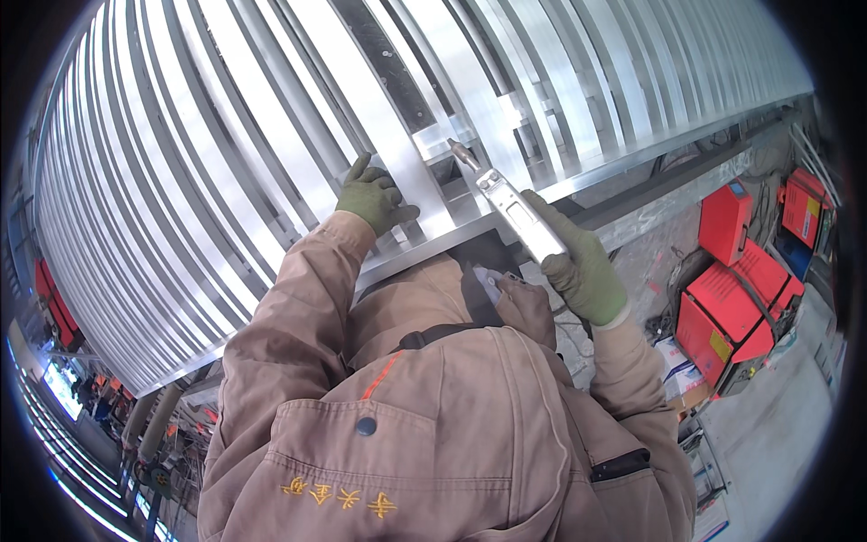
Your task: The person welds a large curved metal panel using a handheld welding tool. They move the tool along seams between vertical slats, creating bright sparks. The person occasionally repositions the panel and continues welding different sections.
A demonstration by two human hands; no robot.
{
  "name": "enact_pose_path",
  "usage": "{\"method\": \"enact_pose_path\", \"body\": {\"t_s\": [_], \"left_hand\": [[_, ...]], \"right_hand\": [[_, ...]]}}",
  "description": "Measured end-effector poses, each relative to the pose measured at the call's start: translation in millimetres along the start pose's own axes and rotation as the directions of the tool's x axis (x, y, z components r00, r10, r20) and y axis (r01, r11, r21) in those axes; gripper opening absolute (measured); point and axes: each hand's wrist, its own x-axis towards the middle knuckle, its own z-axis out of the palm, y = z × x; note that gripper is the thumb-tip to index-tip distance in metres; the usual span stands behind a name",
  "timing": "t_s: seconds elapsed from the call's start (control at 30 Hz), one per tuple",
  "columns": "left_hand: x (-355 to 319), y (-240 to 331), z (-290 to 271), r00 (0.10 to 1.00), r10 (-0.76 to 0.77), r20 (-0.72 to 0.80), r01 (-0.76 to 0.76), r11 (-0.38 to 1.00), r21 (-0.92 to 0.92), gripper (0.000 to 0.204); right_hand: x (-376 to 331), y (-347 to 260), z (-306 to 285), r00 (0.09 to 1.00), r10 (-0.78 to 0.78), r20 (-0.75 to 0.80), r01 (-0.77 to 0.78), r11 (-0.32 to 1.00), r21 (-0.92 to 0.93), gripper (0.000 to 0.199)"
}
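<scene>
My right hand [585, 275], in a green glove, is closed around a silver handheld welding gun [522, 217]. Its narrow nozzle [463, 154] points up and left at a joint between the shiny metal slats, close to the front rail [470, 226]. Whether the tip touches metal I cannot tell. My left hand [373, 196], gloved the same way, rests on the slats [397, 135] left of the gun. Its index finger and thumb are stretched out, the other fingers partly bent, and I see nothing in it.
A large frame of parallel metal slats [181, 135] fills the area ahead of me. Red machine boxes [736, 303] with cables stand on the floor at the right. A grey beam [668, 185] runs below the frame's edge. Pipes [161, 415] and clutter lie at lower left.
</scene>
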Motion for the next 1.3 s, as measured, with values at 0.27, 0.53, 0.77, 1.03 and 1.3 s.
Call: {"method": "enact_pose_path", "body": {"t_s": [0.27,0.53,0.77,1.03,1.3], "left_hand": [[-53,0,35,0.667,-0.306,-0.679,0.19,0.952,-0.242,0.02],[-162,24,79,0.528,-0.624,-0.576,0.486,0.778,-0.397,0.032],[-187,74,65,0.204,-0.978,0.045,0.882,0.163,-0.442,0.11],[-163,90,69,0.096,-0.995,0.016,0.863,0.075,-0.499,0.103],[-25,46,-9,0.55,-0.731,-0.404,0.5,0.676,-0.542,0.084]], "right_hand": [[25,-34,-69,0.969,0.117,0.219,-0.09,0.988,-0.129,0.086],[95,-79,-123,0.868,0.11,0.484,0.052,0.949,-0.31,0.029],[174,-97,-59,0.648,0.457,0.61,-0.2,0.874,-0.442,0.074],[198,-48,-26,0.59,0.416,0.692,-0.06,0.877,-0.476,0.084],[212,-44,-22,0.49,0.504,0.711,-0.266,0.863,-0.429,0.069]]}}
